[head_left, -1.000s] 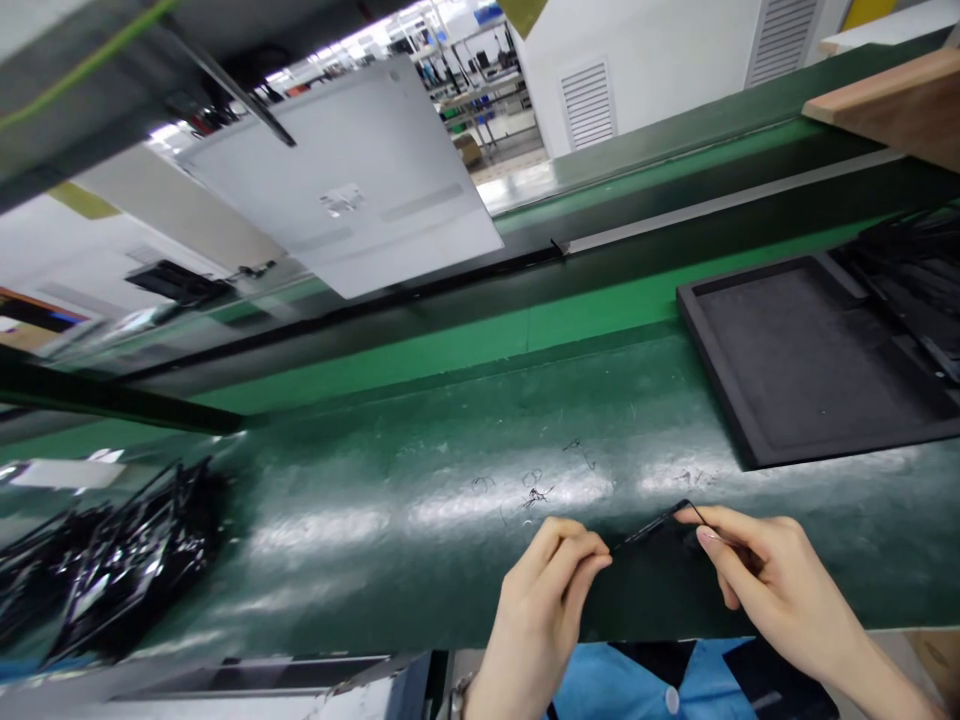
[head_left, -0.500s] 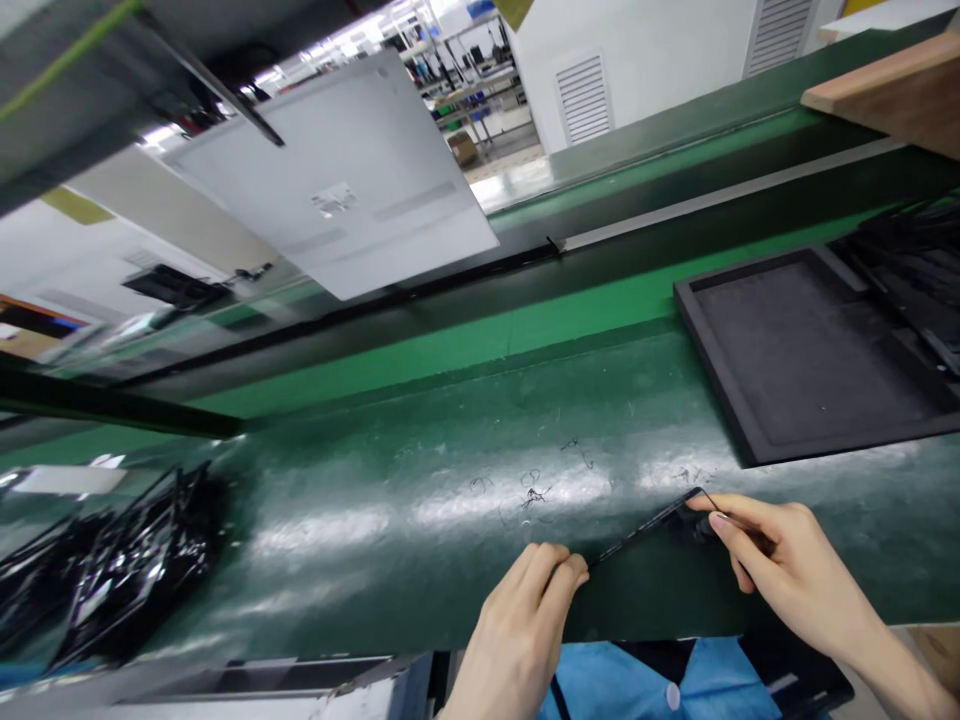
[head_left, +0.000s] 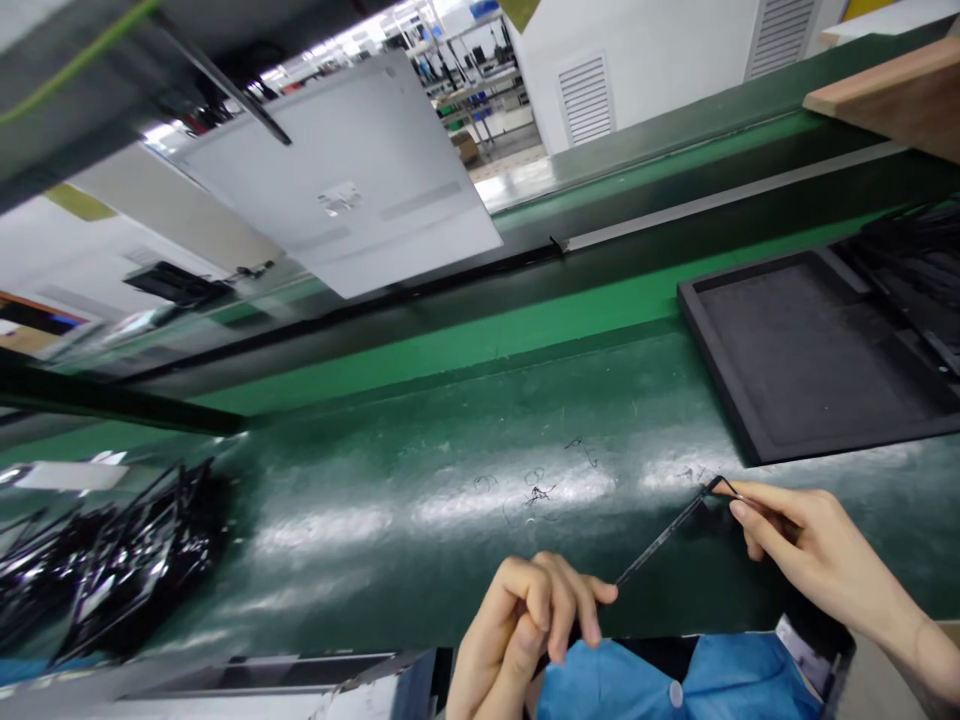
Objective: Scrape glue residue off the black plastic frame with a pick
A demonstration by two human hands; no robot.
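Observation:
A thin black frame (head_left: 660, 545), seen nearly edge-on with a bent corner at its far end, slants over the green bench near its front edge. Thumb and forefinger of my right hand (head_left: 806, 535) pinch it just beside that corner. At its lower end, one fingertip of my left hand (head_left: 544, 610) meets the strip. The other left fingers are loosely bent and apart, with the thumb away from them. Whether the frame continues behind the left hand is hidden.
A black foam tray (head_left: 825, 350) lies at right, with thin black parts (head_left: 915, 260) at its far side. Shiny black strips (head_left: 142, 560) are heaped at left. A white panel (head_left: 352, 180) hangs above the bench (head_left: 390, 450). A wooden board (head_left: 892, 95) juts in at upper right.
My left hand has rolled over and its fingers have loosened from the frame's lower end. The frame and my right hand have shifted slightly right and away from me.

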